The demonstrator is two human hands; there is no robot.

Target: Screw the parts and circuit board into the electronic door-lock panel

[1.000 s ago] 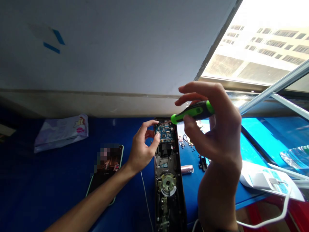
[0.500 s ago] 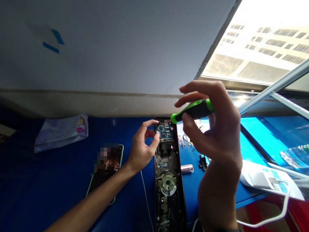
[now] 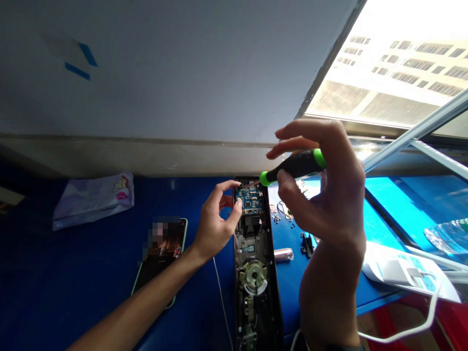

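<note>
My right hand is closed around a green and black screwdriver, with the thumb below the handle and two fingers stretched over it. The shaft points left and its tip meets the upper left corner of a blue circuit board. That board lies at the far end of a long, dark, opened device casing. My left hand grips the board's left edge, thumb on its face and index fingertip beside the screwdriver tip. Lower in the casing sits a round metal part. Any screw under the tip is too small to make out.
Small screws, a pink cylinder and a black plastic part lie right of the casing. A phone and a purple-white packet rest at left. A white power strip with a cable is at right.
The screwdriver handle has turned slightly in my right hand, and the fingers have shifted a little to the right. My left hand and the board stay in place.
</note>
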